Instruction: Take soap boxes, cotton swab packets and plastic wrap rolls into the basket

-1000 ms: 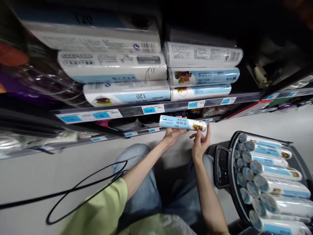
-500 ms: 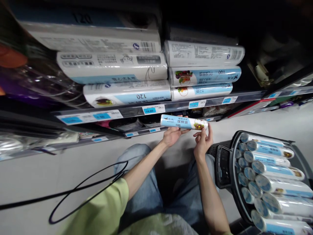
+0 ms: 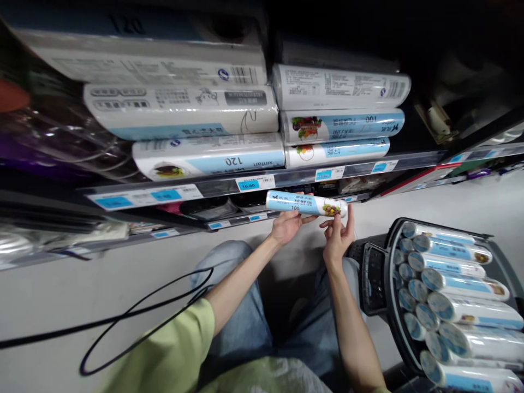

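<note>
A blue-and-white roll of food storage bags (image 3: 306, 204), printed "100", lies level between my two hands just below the shelf edge. My left hand (image 3: 287, 226) grips its left half from below, fingers wrapped behind it. At the roll's right end, my right hand (image 3: 339, 236) pinches it, with the index finger up against the end. Behind and above, similar rolls are stacked on the shelf: a "120" roll (image 3: 216, 158) on the left and a "100" roll (image 3: 344, 125) on the right.
To my right stands a dark basket (image 3: 392, 305) filled with several bag rolls (image 3: 470, 311). Price tags (image 3: 256, 183) line the shelf edge (image 3: 295, 177). A lower shelf (image 3: 241, 218) runs beneath. A black cable (image 3: 135, 322) loops at my left, over the floor.
Both hands stay on the roll, which has shifted very slightly left in view. The camera view has moved a little; shelf and basket stand as before.
</note>
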Motion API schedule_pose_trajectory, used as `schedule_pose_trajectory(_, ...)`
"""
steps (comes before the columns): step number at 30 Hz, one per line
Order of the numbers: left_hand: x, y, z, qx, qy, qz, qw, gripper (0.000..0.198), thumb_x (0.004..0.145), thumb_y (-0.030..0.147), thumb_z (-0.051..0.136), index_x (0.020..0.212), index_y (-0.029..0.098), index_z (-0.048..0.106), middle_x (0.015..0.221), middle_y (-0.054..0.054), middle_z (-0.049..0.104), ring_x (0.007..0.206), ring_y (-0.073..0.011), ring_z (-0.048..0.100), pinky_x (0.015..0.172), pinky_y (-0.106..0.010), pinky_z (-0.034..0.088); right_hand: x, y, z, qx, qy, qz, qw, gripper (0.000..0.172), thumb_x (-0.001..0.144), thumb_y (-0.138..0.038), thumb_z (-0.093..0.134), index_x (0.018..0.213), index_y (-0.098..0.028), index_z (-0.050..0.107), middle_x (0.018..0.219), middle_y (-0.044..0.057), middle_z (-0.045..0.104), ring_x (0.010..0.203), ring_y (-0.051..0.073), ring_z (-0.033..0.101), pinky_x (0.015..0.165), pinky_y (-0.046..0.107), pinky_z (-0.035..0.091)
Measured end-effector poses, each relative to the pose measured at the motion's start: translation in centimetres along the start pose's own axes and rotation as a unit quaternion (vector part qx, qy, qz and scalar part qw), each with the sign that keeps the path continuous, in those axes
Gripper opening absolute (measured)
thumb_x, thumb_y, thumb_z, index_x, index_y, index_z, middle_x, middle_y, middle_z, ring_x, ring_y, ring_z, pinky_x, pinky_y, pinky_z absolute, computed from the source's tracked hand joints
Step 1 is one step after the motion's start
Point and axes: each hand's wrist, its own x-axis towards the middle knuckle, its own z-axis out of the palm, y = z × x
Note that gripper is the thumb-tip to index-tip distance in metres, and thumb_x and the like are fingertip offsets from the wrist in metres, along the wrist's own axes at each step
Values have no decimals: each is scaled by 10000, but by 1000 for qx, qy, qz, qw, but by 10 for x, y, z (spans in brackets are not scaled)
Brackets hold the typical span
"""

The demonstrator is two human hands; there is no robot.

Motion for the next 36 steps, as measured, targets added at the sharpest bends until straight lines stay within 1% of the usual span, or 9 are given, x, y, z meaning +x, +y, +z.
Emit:
schedule_pose_trajectory(11,3,-2,0,-6,-19,5,1000,691,661,189,764,1337,263,639,1481,-69,662,1382,-372,599,1146,-630,490,3,0,-5,4,11,6,1000,777,886,-613,701,1490,-148,547,548,-65,590,472,109,546,460,195,218)
schedule_pose_trajectory(16,3,0,-1,8,-63,23,998,725,634,173,770,1337,290,635,1520,-62,629,1458,-389,524,1132,-612,498,7,1,-6,29,4,21,999,662,848,-561,729,1349,-141,629,535,-58,587,422,89,453,443,198,188)
schedule_pose_trajectory(21,3,1,-4,41,-66,19,997,698,667,273,823,1337,281,627,1484,-88,649,1387,-389,585,1085,-622,527,8,5,-10,31,10,24,999,585,860,-495,718,1336,-169,619,577,-85,546,421,63,346,444,185,218)
schedule_pose_trajectory(23,4,0,-7,73,-61,24,995,692,706,388,865,1342,266,621,1420,-107,685,1294,-375,649,1038,-608,560,10,7,-13,10,26,6,1000,563,871,-484,714,1355,-213,614,682,-72,557,484,70,408,466,178,283)
schedule_pose_trajectory(25,6,-3,-11,124,-46,43,990,743,705,522,903,1335,247,621,1315,-112,729,1168,-346,706,983,-555,594,14,8,-18,-17,23,-22,999,560,882,-480,705,1387,-259,606,905,-17,638,637,93,548,538,184,398)
schedule_pose_trajectory(28,11,-8,-20,213,-38,93,972,884,585,634,969,1288,209,643,1116,-95,766,1006,-299,734,919,-440,602,19,6,-23,-42,-56,-48,996,571,893,-475,689,1423,-283,601,1215,55,682,924,164,676,746,265,545)
schedule_pose_trajectory(30,13,-10,-24,247,-55,110,961,928,535,662,984,1266,196,650,1053,-91,763,985,-294,735,911,-410,585,21,5,-24,-40,-86,-47,994,531,894,-477,700,1374,-259,636,1192,70,720,994,199,696,824,312,573)
schedule_pose_trajectory(32,13,-11,-25,254,-87,111,957,932,543,644,992,1285,207,636,1120,-110,756,1079,-315,724,962,-425,564,23,4,-23,-21,-74,-19,997,458,889,-490,715,1264,-228,682,1058,60,752,916,196,707,776,305,591)
schedule_pose_trajectory(36,10,-9,-23,240,-168,87,952,929,598,447,1031,1375,262,556,1329,-135,710,1259,-337,670,1062,-479,526,25,5,-25,38,-93,115,988,447,893,-568,668,1144,-199,697,862,26,721,628,156,650,463,234,527)
